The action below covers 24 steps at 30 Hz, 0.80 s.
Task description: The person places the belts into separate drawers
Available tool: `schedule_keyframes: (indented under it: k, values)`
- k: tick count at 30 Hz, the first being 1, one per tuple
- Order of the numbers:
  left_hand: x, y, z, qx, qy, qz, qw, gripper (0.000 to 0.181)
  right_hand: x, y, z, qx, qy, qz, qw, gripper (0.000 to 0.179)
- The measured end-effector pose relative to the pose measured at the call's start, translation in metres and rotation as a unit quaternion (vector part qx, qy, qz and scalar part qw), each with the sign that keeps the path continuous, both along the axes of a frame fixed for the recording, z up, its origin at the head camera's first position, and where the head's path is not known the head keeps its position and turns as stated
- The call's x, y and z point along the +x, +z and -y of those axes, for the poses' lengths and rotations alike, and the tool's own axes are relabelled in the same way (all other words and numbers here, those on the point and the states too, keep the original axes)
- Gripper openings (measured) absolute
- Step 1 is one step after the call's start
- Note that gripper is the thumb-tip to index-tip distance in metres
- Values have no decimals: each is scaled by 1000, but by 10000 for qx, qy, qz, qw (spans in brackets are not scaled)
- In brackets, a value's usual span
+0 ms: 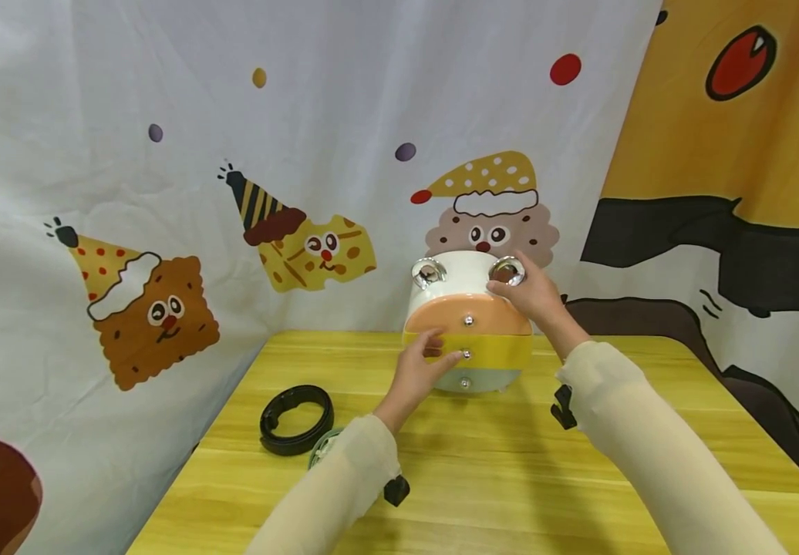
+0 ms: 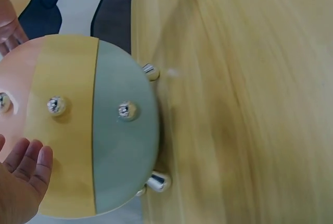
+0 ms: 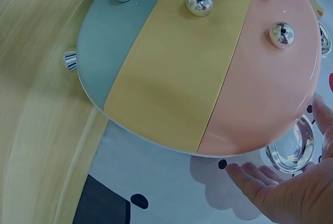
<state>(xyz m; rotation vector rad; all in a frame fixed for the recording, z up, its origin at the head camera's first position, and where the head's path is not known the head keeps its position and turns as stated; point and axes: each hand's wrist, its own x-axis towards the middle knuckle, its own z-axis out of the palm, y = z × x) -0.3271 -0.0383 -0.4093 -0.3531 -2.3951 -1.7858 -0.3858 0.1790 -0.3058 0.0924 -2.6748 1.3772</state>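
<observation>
A small rounded cabinet stands upright on the table, with a white top point(image 1: 465, 270) and three drawers: peach point(image 1: 469, 308), yellow point(image 1: 504, 351) and grey-green point(image 2: 125, 146). Each drawer has a round silver knob point(image 2: 56, 106); silver feet point(image 2: 158, 181) show below. Two silver rings point(image 1: 429, 272) stick up from the top. My left hand point(image 1: 422, 368) is before the yellow drawer, fingers loosely spread, its thumb close to that drawer's knob in the head view. Around the right-hand ring point(image 3: 291, 146), my right hand point(image 3: 291, 198) spreads its thumb and fingers; whether it touches the ring I cannot tell.
Left on the wooden table point(image 1: 483, 493) lies a coiled black belt point(image 1: 297, 420). Beside it, a green coiled thing point(image 1: 323, 449) is partly hidden by my left sleeve. A printed cartoon curtain point(image 1: 344, 92) hangs behind the table.
</observation>
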Motion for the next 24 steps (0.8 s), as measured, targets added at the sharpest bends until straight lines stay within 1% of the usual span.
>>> schedule_keyframes:
  k: [5,14,18,24]
  values:
    - [-2,-9,-5,99,92,8,9999,56,0,0,-1,-27,58,-20,10000,91]
    - [-1,-17,-15,178,220,50,9996,56,-4,-3,-5,76,80,-126,9999,90]
    - [-3,-23,-17,275,258,-23,9993,55,-4,-4,-5,155,115,-184,9996,89]
    - [-3,-30,-21,491,316,8,9983,52,-7,-7,-5,232,200,-232,9993,89]
